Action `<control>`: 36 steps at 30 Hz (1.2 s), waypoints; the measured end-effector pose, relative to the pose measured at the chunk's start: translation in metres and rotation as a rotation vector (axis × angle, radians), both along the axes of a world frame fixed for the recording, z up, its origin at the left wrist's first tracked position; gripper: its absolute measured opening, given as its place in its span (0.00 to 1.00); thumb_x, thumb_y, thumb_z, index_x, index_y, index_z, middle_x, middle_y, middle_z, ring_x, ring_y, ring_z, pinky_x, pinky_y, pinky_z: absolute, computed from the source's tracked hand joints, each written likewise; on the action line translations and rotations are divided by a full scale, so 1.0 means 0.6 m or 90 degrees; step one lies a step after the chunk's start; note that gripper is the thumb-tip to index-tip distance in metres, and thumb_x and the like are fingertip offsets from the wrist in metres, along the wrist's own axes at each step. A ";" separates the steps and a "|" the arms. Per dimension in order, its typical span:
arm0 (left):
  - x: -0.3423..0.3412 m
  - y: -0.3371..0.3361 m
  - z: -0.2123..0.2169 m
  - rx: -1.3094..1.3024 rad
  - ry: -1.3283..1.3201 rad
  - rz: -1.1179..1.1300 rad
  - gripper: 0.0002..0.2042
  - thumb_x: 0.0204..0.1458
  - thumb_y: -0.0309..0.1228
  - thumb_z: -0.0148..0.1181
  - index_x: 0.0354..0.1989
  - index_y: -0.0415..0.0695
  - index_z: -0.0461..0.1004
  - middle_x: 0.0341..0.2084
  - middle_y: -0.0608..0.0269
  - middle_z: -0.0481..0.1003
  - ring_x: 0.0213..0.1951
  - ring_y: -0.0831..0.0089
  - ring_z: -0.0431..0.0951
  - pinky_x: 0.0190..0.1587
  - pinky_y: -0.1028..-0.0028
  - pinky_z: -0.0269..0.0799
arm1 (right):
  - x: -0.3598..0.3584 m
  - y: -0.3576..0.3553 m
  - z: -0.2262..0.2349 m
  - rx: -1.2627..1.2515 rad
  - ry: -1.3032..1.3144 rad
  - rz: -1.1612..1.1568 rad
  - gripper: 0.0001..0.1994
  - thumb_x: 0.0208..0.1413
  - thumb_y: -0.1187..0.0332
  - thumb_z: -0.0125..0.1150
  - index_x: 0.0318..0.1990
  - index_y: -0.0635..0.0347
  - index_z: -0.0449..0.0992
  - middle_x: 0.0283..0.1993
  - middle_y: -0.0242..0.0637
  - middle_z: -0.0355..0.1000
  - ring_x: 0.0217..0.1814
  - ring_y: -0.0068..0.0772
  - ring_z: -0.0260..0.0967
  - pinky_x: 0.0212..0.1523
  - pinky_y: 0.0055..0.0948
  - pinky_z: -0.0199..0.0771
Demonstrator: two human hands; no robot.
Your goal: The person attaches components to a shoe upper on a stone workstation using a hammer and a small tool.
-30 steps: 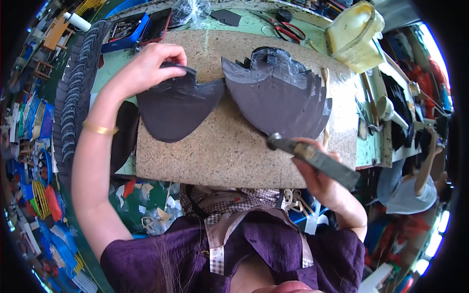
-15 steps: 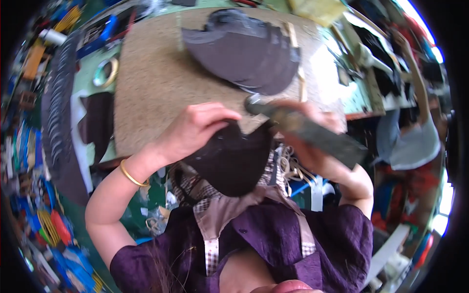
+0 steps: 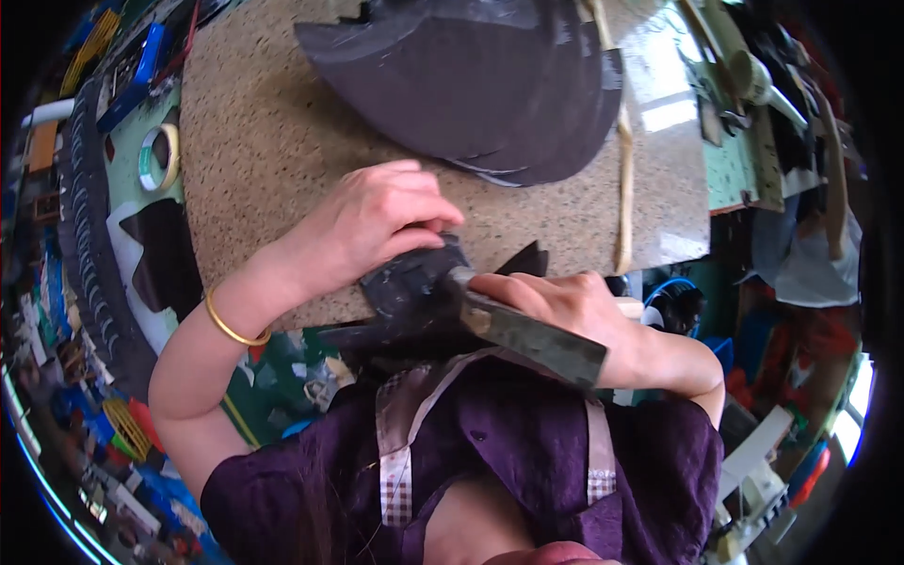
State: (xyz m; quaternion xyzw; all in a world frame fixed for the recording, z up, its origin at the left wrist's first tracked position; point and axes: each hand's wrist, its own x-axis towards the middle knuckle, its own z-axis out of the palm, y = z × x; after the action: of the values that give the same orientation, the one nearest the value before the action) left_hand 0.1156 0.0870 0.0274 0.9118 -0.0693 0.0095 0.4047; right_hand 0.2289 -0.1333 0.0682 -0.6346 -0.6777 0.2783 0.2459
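Observation:
My left hand (image 3: 391, 207) is closed, its thumb and fingers pinching the upper edge of a dark, leather-like piece (image 3: 407, 290). That piece looks folded and hangs over the near edge of a speckled stone slab (image 3: 254, 188). In my right hand (image 3: 570, 306) is a thick, dark, flat-sided bar-like tool (image 3: 541, 344) with a metal part at its far end. The metal end meets or overlaps the dark piece beside my left fingertips; whether it touches cannot be made out. A dark point of sheet (image 3: 527, 259) sticks up behind my right hand.
Farther back on the slab lies a fanned stack of dark cut pieces (image 3: 461, 85), beside a pale narrow strip (image 3: 625, 198). At left are a tape roll (image 3: 158, 157), a dark jagged-edged piece (image 3: 162, 254) and a blue box (image 3: 132, 75). Tools (image 3: 753, 80) crowd the right.
The dark piece, earlier spread flat, now appears folded. My right hand and the tool have moved left and nearer to me, bringing the metal end to the piece. The view has shifted closer.

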 end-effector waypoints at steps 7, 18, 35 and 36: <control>0.004 0.022 -0.030 -0.048 -0.115 -0.049 0.07 0.40 0.27 0.66 0.29 0.41 0.78 0.23 0.66 0.74 0.27 0.70 0.72 0.26 0.74 0.70 | 0.015 0.011 -0.004 -0.085 0.149 -0.036 0.24 0.41 0.79 0.58 0.51 0.72 0.67 0.34 0.47 0.75 0.27 0.42 0.76 0.26 0.31 0.76; -0.009 0.031 -0.044 0.070 -0.278 -0.150 0.09 0.33 0.24 0.63 0.26 0.37 0.76 0.24 0.63 0.74 0.26 0.70 0.73 0.22 0.77 0.69 | 0.012 0.028 0.007 -0.081 0.075 -0.221 0.21 0.41 0.74 0.68 0.47 0.63 0.74 0.35 0.38 0.78 0.30 0.31 0.76 0.35 0.25 0.67; -0.063 -0.005 -0.044 0.066 -0.201 0.159 0.10 0.31 0.26 0.62 0.27 0.41 0.79 0.25 0.68 0.74 0.29 0.71 0.72 0.25 0.75 0.68 | 0.023 0.070 0.015 -0.115 -0.007 -0.045 0.19 0.45 0.78 0.57 0.47 0.75 0.70 0.36 0.48 0.76 0.25 0.36 0.76 0.23 0.27 0.74; -0.068 -0.005 -0.045 0.035 -0.186 0.156 0.11 0.31 0.26 0.62 0.28 0.41 0.80 0.25 0.68 0.74 0.29 0.71 0.71 0.26 0.75 0.68 | 0.026 0.074 0.018 -0.113 -0.008 -0.036 0.19 0.45 0.78 0.57 0.47 0.75 0.70 0.36 0.48 0.76 0.25 0.36 0.76 0.23 0.27 0.74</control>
State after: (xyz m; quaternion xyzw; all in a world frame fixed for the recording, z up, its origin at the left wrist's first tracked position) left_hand 0.0745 0.0841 0.0007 0.9130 -0.0159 0.1892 0.3612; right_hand 0.2444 -0.0889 0.0792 -0.6746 -0.6337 0.3263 0.1921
